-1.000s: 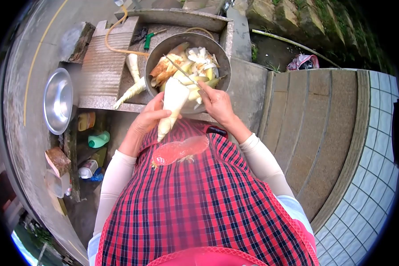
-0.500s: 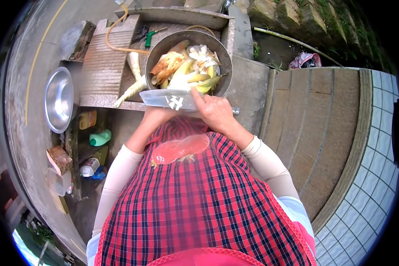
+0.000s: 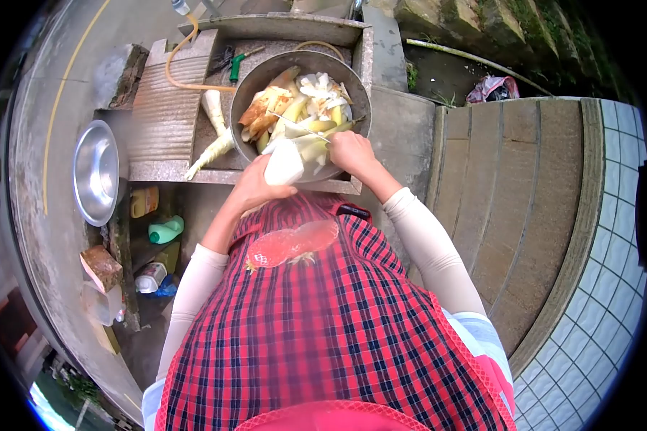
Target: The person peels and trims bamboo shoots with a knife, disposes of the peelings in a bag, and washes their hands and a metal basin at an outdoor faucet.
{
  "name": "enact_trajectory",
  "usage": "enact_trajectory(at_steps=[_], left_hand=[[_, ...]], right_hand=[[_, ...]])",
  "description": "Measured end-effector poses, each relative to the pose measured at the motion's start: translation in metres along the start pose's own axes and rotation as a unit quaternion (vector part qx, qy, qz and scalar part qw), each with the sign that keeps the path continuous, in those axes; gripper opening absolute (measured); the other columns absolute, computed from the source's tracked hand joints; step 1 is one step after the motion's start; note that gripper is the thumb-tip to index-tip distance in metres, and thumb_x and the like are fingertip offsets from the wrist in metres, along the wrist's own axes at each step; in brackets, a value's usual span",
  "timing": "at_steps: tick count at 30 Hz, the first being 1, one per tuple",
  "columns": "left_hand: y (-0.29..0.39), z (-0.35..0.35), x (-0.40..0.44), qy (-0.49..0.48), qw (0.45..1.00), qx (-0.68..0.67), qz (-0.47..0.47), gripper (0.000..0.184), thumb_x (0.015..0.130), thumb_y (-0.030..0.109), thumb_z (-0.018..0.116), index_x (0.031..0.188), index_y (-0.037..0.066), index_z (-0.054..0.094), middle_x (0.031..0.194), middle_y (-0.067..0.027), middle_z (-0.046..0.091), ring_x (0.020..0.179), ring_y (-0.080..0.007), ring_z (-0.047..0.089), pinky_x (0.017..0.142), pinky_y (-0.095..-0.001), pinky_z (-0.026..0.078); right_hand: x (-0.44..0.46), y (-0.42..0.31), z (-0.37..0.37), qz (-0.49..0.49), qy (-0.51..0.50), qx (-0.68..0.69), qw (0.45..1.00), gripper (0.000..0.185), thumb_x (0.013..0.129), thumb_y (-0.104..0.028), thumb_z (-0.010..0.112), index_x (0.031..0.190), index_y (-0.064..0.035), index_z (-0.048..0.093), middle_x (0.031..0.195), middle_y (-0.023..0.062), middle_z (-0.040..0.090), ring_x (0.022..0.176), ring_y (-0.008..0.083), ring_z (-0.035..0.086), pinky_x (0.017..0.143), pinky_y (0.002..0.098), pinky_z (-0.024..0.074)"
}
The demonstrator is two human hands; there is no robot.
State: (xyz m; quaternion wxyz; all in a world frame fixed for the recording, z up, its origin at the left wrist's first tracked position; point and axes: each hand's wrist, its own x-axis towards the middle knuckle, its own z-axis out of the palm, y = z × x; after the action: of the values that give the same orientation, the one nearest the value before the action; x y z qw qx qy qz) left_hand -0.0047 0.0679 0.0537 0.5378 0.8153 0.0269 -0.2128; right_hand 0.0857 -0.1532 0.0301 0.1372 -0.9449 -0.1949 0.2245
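My left hand (image 3: 255,185) is wrapped round a thick white piece of bamboo shoot (image 3: 285,162) at the near rim of a large round metal pot (image 3: 241,138). My right hand (image 3: 351,152) grips a kitchen knife (image 3: 303,128); its blade is seen nearly edge-on and reaches left over the pot, above the white piece. Inside the pot lie yellowish and brown shoot pieces (image 3: 266,108) and white cut slices (image 3: 325,93). Two long peeled shoots (image 3: 214,152) rest on the sink ledge left of the pot.
The pot stands in a stone sink with a ribbed washboard slab (image 3: 167,118). An orange hose (image 3: 187,87) and a green-handled tool (image 3: 236,69) lie behind. A steel basin (image 3: 95,172) is at left, above a shelf with a green bottle (image 3: 167,230). Stone steps (image 3: 525,208) descend at right.
The knife, earlier flat with white bits on its blade, has turned edge-on and carries no visible bits. My left hand now shows the white shoot piece; my right hand has moved up and right.
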Motion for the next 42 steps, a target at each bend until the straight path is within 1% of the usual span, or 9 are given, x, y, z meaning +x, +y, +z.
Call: enact_trajectory(at_steps=[4, 11, 15, 19, 22, 29, 32, 40, 42], left_hand=[[0.0, 0.001, -0.005, 0.016, 0.985, -0.169, -0.032, 0.068, 0.062, 0.024, 0.082, 0.116, -0.004, 0.052, 0.104, -0.0085, 0.06, 0.095, -0.0145, 0.055, 0.084, -0.0288, 0.044], [-0.003, 0.01, -0.001, 0.056, 0.941, -0.333, -0.03, 0.071, 0.063, 0.016, 0.081, 0.122, -0.002, 0.046, 0.109, -0.0074, 0.058, 0.098, -0.0142, 0.054, 0.087, -0.0289, 0.044], [-0.014, 0.017, 0.009, 0.081, 0.983, -0.161, -0.047, 0.071, 0.066, 0.016, 0.079, 0.123, -0.004, 0.042, 0.108, -0.0098, 0.058, 0.096, -0.015, 0.056, 0.083, -0.0293, 0.045], [0.002, 0.007, 0.016, 0.031, 0.983, -0.159, -0.081, 0.04, 0.066, 0.008, 0.076, 0.101, 0.001, 0.058, 0.094, -0.0048, 0.062, 0.084, -0.012, 0.057, 0.073, -0.0283, 0.048], [-0.01, 0.011, 0.016, 0.116, 0.991, 0.022, 0.062, 0.022, 0.071, 0.011, 0.07, 0.089, 0.003, 0.06, 0.083, -0.0074, 0.062, 0.076, -0.0191, 0.059, 0.067, -0.0326, 0.047], [-0.007, -0.001, 0.016, 0.127, 0.974, 0.108, 0.154, 0.017, 0.076, 0.015, 0.067, 0.085, 0.002, 0.059, 0.075, -0.0095, 0.061, 0.069, -0.0229, 0.059, 0.06, -0.0353, 0.046], [-0.006, -0.005, 0.013, 0.108, 0.989, 0.044, 0.088, 0.016, 0.074, 0.005, 0.065, 0.088, 0.002, 0.059, 0.082, -0.0101, 0.06, 0.077, -0.0248, 0.058, 0.068, -0.0363, 0.045], [-0.002, -0.008, 0.014, 0.049, 0.996, 0.059, 0.032, 0.02, 0.075, 0.008, 0.066, 0.093, 0.002, 0.058, 0.084, -0.0087, 0.063, 0.076, -0.0189, 0.06, 0.067, -0.0333, 0.047], [-0.006, -0.003, 0.015, 0.107, 0.993, 0.012, 0.041, 0.03, 0.07, 0.011, 0.068, 0.096, 0.002, 0.056, 0.083, -0.0114, 0.063, 0.076, -0.022, 0.062, 0.068, -0.0339, 0.048]], right_hand=[[-0.004, 0.012, 0.012, 0.032, 0.014, 0.142, 0.989, 0.022, 0.082, -0.023, 0.056, 0.087, -0.0045, 0.067, 0.084, 0.0214, 0.064, 0.082, 0.0385, 0.061, 0.073, 0.047, 0.0482], [-0.033, -0.007, -0.003, 0.045, 0.051, 0.308, 0.949, 0.026, 0.084, -0.024, 0.056, 0.095, -0.0022, 0.064, 0.076, 0.0234, 0.061, 0.074, 0.0398, 0.06, 0.067, 0.0469, 0.0461], [-0.05, -0.036, -0.014, -0.057, 0.132, 0.22, 0.965, 0.03, 0.083, -0.017, 0.055, 0.109, -0.0005, 0.059, 0.071, 0.0215, 0.061, 0.065, 0.0373, 0.061, 0.059, 0.045, 0.0478], [-0.064, -0.066, -0.022, -0.139, 0.159, 0.082, 0.974, 0.042, 0.077, -0.007, 0.052, 0.116, 0.0089, 0.049, 0.074, 0.018, 0.063, 0.061, 0.0315, 0.063, 0.053, 0.0408, 0.0489], [-0.065, -0.083, -0.019, -0.146, 0.175, 0.0, 0.974, 0.044, 0.075, -0.005, 0.048, 0.117, 0.0085, 0.05, 0.071, 0.0138, 0.06, 0.059, 0.0259, 0.062, 0.051, 0.0366, 0.0497], [-0.062, -0.102, -0.013, -0.115, 0.192, -0.005, 0.975, 0.044, 0.075, -0.005, 0.048, 0.117, 0.0081, 0.05, 0.068, 0.0122, 0.058, 0.058, 0.025, 0.062, 0.05, 0.0356, 0.05], [-0.061, -0.108, -0.011, -0.107, 0.204, -0.001, 0.973, 0.043, 0.075, -0.004, 0.049, 0.116, 0.0081, 0.05, 0.068, 0.0123, 0.058, 0.058, 0.0251, 0.062, 0.05, 0.0359, 0.05], [-0.064, -0.119, -0.004, -0.064, 0.207, 0.014, 0.976, 0.039, 0.074, -0.004, 0.049, 0.11, 0.0091, 0.053, 0.07, 0.0162, 0.06, 0.062, 0.0291, 0.063, 0.052, 0.0384, 0.0508], [-0.045, -0.102, 0.005, 0.057, 0.136, 0.042, 0.988, 0.03, 0.074, -0.005, 0.05, 0.1, 0.0077, 0.058, 0.073, 0.0202, 0.062, 0.066, 0.0327, 0.064, 0.055, 0.0421, 0.051]])
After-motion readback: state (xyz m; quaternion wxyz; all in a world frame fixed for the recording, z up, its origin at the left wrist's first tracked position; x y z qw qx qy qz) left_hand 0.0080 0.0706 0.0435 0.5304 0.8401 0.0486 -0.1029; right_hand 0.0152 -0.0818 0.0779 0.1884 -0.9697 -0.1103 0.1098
